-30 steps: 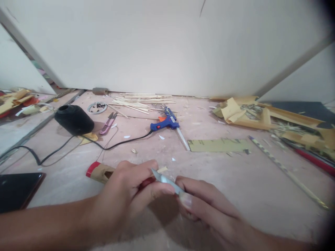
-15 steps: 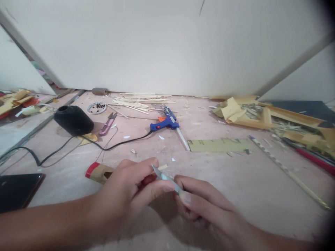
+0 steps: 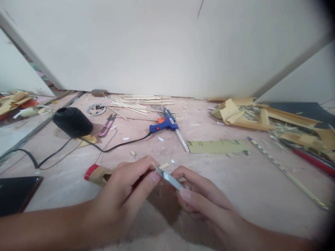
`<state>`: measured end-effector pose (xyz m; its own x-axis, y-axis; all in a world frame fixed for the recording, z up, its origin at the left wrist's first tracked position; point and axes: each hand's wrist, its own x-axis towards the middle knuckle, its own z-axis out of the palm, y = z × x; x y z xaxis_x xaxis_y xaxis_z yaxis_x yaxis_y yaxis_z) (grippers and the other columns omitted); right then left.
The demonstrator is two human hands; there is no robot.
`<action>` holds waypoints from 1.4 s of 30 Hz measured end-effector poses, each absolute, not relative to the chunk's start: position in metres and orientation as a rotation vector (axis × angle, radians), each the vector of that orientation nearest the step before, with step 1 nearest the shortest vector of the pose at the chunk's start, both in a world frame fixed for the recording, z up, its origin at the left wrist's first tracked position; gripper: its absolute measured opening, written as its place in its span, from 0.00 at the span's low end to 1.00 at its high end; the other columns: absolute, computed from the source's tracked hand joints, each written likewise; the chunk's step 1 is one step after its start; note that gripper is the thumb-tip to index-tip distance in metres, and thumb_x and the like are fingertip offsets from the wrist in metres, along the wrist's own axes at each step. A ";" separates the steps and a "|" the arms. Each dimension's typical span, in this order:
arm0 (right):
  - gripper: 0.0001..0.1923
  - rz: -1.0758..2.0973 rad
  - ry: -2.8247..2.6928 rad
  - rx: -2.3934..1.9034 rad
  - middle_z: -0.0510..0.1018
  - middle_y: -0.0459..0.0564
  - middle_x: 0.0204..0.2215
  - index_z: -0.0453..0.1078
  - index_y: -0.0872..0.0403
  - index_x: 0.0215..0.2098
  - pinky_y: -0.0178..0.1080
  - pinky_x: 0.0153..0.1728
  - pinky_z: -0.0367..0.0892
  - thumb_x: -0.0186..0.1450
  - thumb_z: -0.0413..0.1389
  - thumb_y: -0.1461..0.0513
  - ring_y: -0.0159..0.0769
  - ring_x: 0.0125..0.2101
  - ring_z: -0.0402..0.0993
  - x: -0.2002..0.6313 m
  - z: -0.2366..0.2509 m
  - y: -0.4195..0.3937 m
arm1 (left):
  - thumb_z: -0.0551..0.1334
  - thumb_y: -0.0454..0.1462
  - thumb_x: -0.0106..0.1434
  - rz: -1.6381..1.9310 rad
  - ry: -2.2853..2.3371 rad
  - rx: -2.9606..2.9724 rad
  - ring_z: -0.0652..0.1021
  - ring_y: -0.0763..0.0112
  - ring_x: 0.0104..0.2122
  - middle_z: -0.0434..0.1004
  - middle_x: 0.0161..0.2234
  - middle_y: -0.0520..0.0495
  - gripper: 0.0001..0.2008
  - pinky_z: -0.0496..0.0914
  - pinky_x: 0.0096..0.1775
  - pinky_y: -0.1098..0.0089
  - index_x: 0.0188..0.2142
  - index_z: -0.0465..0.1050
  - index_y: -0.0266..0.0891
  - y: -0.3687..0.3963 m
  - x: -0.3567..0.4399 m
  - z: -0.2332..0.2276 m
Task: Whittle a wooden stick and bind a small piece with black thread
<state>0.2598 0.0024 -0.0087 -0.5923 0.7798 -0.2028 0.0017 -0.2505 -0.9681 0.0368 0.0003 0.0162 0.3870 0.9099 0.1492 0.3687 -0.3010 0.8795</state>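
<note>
My right hand grips a craft knife between thumb and fingers, its pointed blade angled up and to the left. My left hand is closed on a thin pale wooden stick, whose short end pokes out past the fingertips, just behind the blade. The blade lies against or very near this stick; exact contact is hard to see. Behind my left wrist lies a brown paper tube with a red end, partly hidden by the hand.
A blue glue gun lies ahead, its black cord running left. Around it are thin sticks, thread snips, a black thread cone, a sandpaper strip, a patterned rod, a phone and a cardboard tray.
My left thumb has drawn back left, off the knife's side toward the fingertips. The knife has shifted slightly, and the stick's end still shows beyond the blade.
</note>
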 end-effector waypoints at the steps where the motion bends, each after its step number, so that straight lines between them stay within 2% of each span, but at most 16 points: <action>1: 0.14 1.886 -1.477 -0.963 0.61 0.41 0.25 0.69 0.53 0.41 0.32 0.28 0.55 0.73 0.54 0.51 0.28 0.26 0.56 0.259 -0.008 0.002 | 0.52 0.37 0.76 0.869 1.102 1.855 0.68 0.78 0.25 0.66 0.25 0.56 0.14 0.61 0.28 0.76 0.33 0.66 0.40 -0.001 0.037 0.015; 6: 0.16 1.819 -1.625 -0.934 0.64 0.43 0.27 0.69 0.54 0.33 0.33 0.29 0.57 0.73 0.54 0.52 0.30 0.28 0.60 0.259 -0.004 0.005 | 0.51 0.34 0.76 0.925 0.999 1.866 0.71 0.76 0.27 0.74 0.28 0.55 0.13 0.64 0.31 0.75 0.35 0.69 0.41 -0.003 0.036 0.016; 11: 0.20 1.818 -1.602 -0.973 0.62 0.43 0.25 0.63 0.53 0.28 0.33 0.29 0.58 0.72 0.54 0.49 0.31 0.29 0.60 0.261 -0.004 0.005 | 0.53 0.38 0.75 0.895 1.032 1.868 0.67 0.75 0.23 0.66 0.22 0.55 0.13 0.61 0.26 0.74 0.32 0.67 0.40 -0.002 0.035 0.022; 17: 0.22 1.821 -1.615 -0.989 0.63 0.44 0.26 0.62 0.53 0.28 0.33 0.29 0.60 0.72 0.52 0.47 0.31 0.27 0.59 0.258 0.001 0.003 | 0.58 0.40 0.73 0.834 1.076 1.854 0.66 0.78 0.23 0.64 0.24 0.57 0.11 0.59 0.25 0.76 0.33 0.65 0.40 -0.003 0.036 0.014; 23: 0.22 1.776 -1.664 -1.052 0.66 0.45 0.27 0.65 0.52 0.29 0.34 0.32 0.63 0.72 0.51 0.46 0.32 0.29 0.62 0.257 0.006 0.000 | 0.61 0.38 0.72 0.866 1.104 1.912 0.62 0.80 0.22 0.59 0.21 0.59 0.14 0.56 0.24 0.76 0.30 0.61 0.40 -0.001 0.037 0.009; 29: 0.20 1.724 -1.651 -1.171 0.72 0.49 0.34 0.73 0.51 0.37 0.37 0.39 0.67 0.70 0.52 0.45 0.37 0.36 0.67 0.258 0.010 -0.005 | 0.62 0.36 0.71 0.920 1.055 1.950 0.60 0.80 0.21 0.58 0.20 0.60 0.15 0.55 0.24 0.77 0.28 0.61 0.39 -0.001 0.038 0.013; 34: 0.23 1.749 -1.693 -1.117 0.68 0.47 0.29 0.73 0.51 0.32 0.36 0.35 0.68 0.71 0.50 0.43 0.35 0.31 0.65 0.258 0.012 -0.005 | 0.64 0.36 0.70 0.936 1.049 1.940 0.60 0.80 0.20 0.57 0.20 0.59 0.16 0.54 0.23 0.76 0.27 0.62 0.39 0.000 0.036 0.014; 42: 0.23 1.662 -1.642 -1.134 0.76 0.52 0.36 0.78 0.49 0.41 0.41 0.42 0.73 0.70 0.52 0.42 0.40 0.35 0.70 0.256 0.009 -0.011 | 0.64 0.36 0.69 0.981 1.034 1.886 0.58 0.79 0.20 0.56 0.19 0.58 0.17 0.54 0.22 0.75 0.26 0.62 0.39 -0.002 0.040 0.016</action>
